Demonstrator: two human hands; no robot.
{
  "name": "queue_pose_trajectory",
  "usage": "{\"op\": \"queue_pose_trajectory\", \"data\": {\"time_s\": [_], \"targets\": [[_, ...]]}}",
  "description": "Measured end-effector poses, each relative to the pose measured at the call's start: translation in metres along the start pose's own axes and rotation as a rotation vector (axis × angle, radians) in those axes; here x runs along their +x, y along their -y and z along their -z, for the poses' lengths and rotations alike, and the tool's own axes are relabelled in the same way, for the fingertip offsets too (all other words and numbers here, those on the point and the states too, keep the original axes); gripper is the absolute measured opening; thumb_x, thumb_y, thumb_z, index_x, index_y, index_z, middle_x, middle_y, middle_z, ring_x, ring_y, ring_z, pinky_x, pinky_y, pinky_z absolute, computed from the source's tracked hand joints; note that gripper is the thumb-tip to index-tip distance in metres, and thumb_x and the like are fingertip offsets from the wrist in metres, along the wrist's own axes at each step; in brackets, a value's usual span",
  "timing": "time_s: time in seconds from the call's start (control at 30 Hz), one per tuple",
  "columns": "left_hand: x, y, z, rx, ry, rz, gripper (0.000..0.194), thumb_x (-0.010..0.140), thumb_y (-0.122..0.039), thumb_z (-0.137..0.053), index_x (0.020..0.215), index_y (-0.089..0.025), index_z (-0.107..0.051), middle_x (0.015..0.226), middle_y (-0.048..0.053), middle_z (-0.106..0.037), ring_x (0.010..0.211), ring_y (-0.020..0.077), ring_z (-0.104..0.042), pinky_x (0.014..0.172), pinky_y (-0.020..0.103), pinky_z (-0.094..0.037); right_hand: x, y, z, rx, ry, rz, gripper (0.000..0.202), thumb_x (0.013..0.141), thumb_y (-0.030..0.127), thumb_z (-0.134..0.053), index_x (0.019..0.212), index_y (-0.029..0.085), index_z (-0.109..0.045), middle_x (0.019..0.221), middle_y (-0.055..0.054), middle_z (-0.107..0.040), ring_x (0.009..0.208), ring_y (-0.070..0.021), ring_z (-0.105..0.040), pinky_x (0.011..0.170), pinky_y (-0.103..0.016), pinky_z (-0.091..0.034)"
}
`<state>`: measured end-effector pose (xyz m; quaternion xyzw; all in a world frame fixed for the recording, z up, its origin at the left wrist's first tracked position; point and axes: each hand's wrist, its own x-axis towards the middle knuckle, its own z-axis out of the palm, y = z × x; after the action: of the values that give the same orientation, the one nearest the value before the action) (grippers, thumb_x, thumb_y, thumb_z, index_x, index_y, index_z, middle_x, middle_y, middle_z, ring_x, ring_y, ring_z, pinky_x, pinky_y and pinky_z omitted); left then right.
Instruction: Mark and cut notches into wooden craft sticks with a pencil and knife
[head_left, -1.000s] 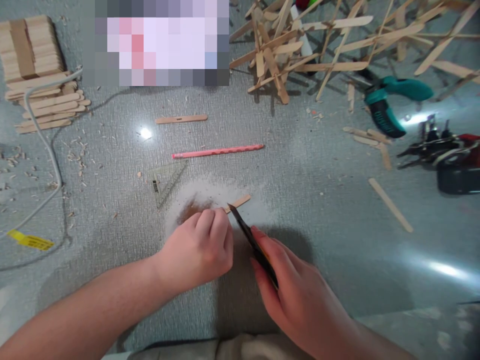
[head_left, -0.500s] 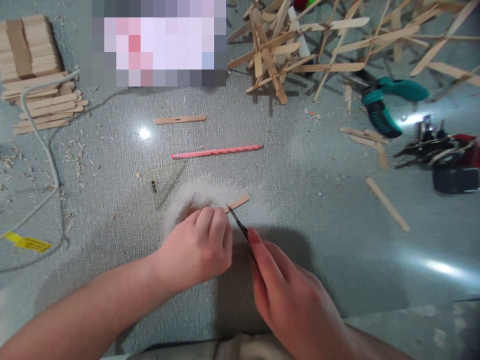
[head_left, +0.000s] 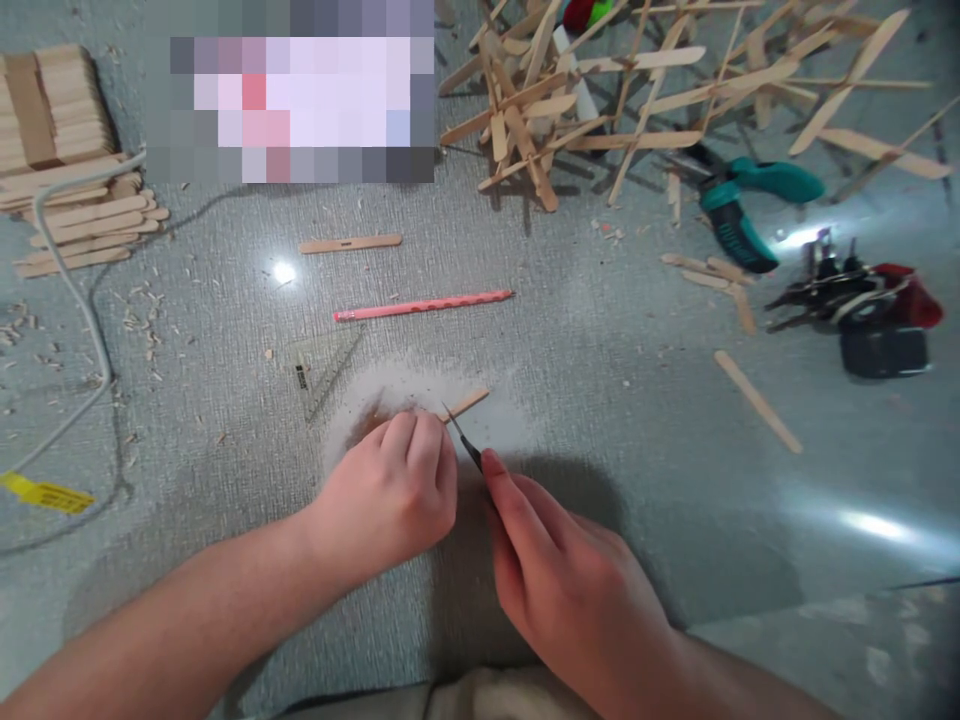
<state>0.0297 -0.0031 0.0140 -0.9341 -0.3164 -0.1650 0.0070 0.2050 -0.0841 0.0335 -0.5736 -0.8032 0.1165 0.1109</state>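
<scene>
My left hand (head_left: pixel 394 475) is closed on a wooden craft stick (head_left: pixel 471 402), whose free end sticks out to the right past the knuckles. In my right hand (head_left: pixel 566 560) is a slim dark craft knife (head_left: pixel 470 450), its pointed tip lying across the stick just beside my left fingers. My right index finger is stretched along the tool, and its handle is mostly hidden. A brownish patch ringed by pale dust (head_left: pixel 504 420) lies under and around my left hand. Close by are a clear set square (head_left: pixel 326 368) and a pink pencil (head_left: pixel 424 306).
Another craft stick (head_left: pixel 351 244) lies beyond the pencil. Stick bundles (head_left: pixel 64 110) and a grey cable (head_left: pixel 96 325) are at left. A tangle of joined sticks (head_left: pixel 532 130), teal-handled pliers (head_left: pixel 739 215), dark clips (head_left: pixel 832 280) and a loose stick (head_left: pixel 757 400) are at right.
The whole view has shifted slightly, moving most things a little left. Both hands keep their grip, and the knife tip stays at the stick close to my left fingers.
</scene>
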Motion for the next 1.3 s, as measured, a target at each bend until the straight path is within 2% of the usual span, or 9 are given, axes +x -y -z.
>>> {"op": "queue_pose_trajectory", "data": {"time_s": [0.37,0.57,0.8,0.9,1.0,1.07,1.13,1.23,1.3], "targets": [[0.001,-0.002,0.0,0.048,-0.013,-0.013,0.014,0.084,-0.001,-0.054,0.075,-0.009,-0.061,0.068,0.007,-0.061,0.057,0.0181,-0.055,0.047,0.03,-0.046,0.0,-0.004,0.0,-0.039,0.005,0.035,0.046,0.092,0.006,-0.043,0.137,0.005,-0.046,0.095,-0.013,-0.074,0.058,-0.0169,-0.066,0.049,-0.029,-0.055],[0.001,0.0,-0.001,0.036,0.001,-0.019,0.018,0.087,-0.002,-0.049,0.075,-0.012,-0.058,0.068,0.005,-0.057,0.059,0.0181,-0.054,0.048,0.029,-0.044,0.006,-0.003,-0.003,-0.07,0.01,0.028,0.051,0.089,0.005,-0.042,0.14,0.006,-0.043,0.084,-0.008,-0.071,0.057,-0.0171,-0.064,0.048,-0.029,-0.052],[0.001,0.0,-0.002,0.044,-0.015,-0.041,0.017,0.086,-0.003,-0.051,0.074,-0.012,-0.058,0.067,0.005,-0.054,0.059,0.0174,-0.051,0.048,0.029,-0.041,-0.001,-0.002,-0.007,-0.071,0.0,0.009,0.055,0.089,0.006,-0.043,0.144,0.006,-0.041,0.088,-0.01,-0.072,0.056,-0.0182,-0.064,0.047,-0.03,-0.053],[0.001,0.001,-0.002,0.06,-0.003,-0.063,0.02,0.087,-0.003,-0.048,0.074,-0.013,-0.058,0.068,0.005,-0.053,0.06,0.0181,-0.051,0.047,0.029,-0.041,-0.001,-0.002,-0.007,-0.04,0.022,-0.032,0.053,0.091,0.008,-0.044,0.144,0.01,-0.041,0.093,-0.012,-0.073,0.059,-0.019,-0.067,0.049,-0.029,-0.054],[0.001,0.002,-0.003,0.055,-0.024,-0.06,0.023,0.087,-0.003,-0.047,0.07,-0.015,-0.057,0.066,0.004,-0.053,0.058,0.0175,-0.05,0.047,0.029,-0.041,-0.007,-0.007,-0.001,0.085,0.042,-0.06,0.047,0.096,0.013,-0.044,0.143,0.015,-0.043,0.102,-0.012,-0.074,0.068,-0.0195,-0.072,0.056,-0.029,-0.058],[0.0,0.003,-0.002,0.033,-0.079,-0.075,0.026,0.087,-0.003,-0.049,0.066,-0.015,-0.056,0.063,0.004,-0.053,0.056,0.0163,-0.049,0.045,0.029,-0.039,-0.015,-0.013,0.005,0.19,0.02,-0.102,0.045,0.098,0.015,-0.045,0.142,0.019,-0.043,0.109,-0.012,-0.074,0.076,-0.0192,-0.074,0.064,-0.029,-0.06],[0.0,0.004,0.0,0.022,-0.171,-0.106,0.025,0.088,-0.004,-0.051,0.066,-0.014,-0.059,0.064,0.004,-0.056,0.055,0.0144,-0.048,0.044,0.029,-0.037,-0.02,-0.019,0.009,0.326,-0.017,-0.215,0.044,0.098,0.02,-0.051,0.141,0.021,-0.044,0.107,-0.01,-0.073,0.077,-0.0184,-0.073,0.068,-0.029,-0.06],[-0.001,0.005,0.006,0.056,-0.32,-0.181,0.02,0.088,-0.004,-0.057,0.071,-0.013,-0.065,0.07,0.004,-0.063,0.058,0.0119,-0.052,0.045,0.027,-0.038,-0.019,-0.028,0.009,0.719,-0.079,-0.4,0.039,0.098,0.028,-0.054,0.135,0.023,-0.046,0.09,-0.003,-0.068,0.062,-0.0139,-0.065,0.055,-0.025,-0.055],[-0.001,0.006,0.012,0.083,-0.376,-0.242,0.021,0.087,-0.002,-0.061,0.07,-0.014,-0.067,0.069,0.002,-0.064,0.059,0.0112,-0.053,0.044,0.026,-0.039,-0.01,-0.03,0.006,1.036,-0.131,-0.463,0.029,0.097,0.032,-0.053,0.125,0.024,-0.049,0.086,0.0,-0.063,0.056,-0.0123,-0.059,0.047,-0.024,-0.05]]}}
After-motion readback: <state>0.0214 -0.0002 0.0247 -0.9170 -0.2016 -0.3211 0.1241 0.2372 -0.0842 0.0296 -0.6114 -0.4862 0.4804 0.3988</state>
